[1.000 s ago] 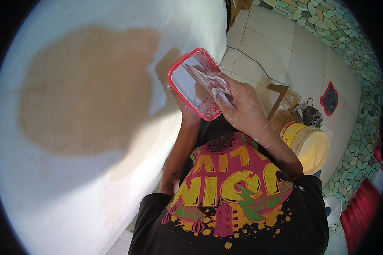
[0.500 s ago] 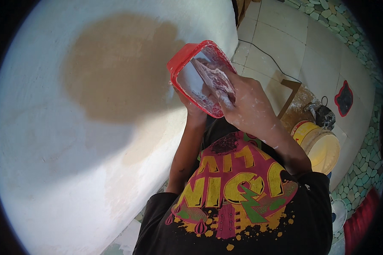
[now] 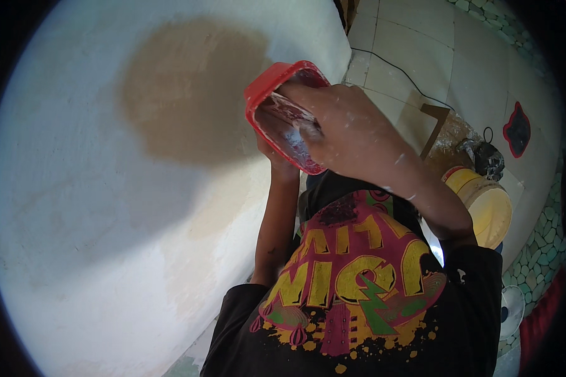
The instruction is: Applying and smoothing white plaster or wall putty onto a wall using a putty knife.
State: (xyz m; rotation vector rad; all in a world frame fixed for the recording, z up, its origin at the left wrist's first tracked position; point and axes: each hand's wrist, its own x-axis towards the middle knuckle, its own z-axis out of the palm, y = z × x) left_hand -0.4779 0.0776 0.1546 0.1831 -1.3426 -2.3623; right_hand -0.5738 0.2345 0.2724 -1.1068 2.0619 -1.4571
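Note:
My left hand (image 3: 275,154) grips a red plastic tub (image 3: 262,88) from below and behind, its fingers mostly hidden by the tub. The tub is tilted with its mouth toward me, and whitish paste smears its inner walls. My right hand (image 3: 355,129), speckled with white, reaches into the mouth. Between its thumb and fingers is a flat putty scraper (image 3: 294,113) coated in white paste. The scraper lies inside the tub; whether it touches the wall cannot be made out.
A pale wall (image 3: 75,207) fills the left side. On the tiled floor at right are a yellow bucket (image 3: 487,217), a dark paste-spattered bundle (image 3: 487,160), a brown angled piece (image 3: 435,129), a black cable (image 3: 409,78) and a red-edged dark mat (image 3: 517,131).
My right hand has moved left and deeper into the tub with the scraper. The tub has turned slightly, showing less of its inside. The shadow on the wall has shifted right.

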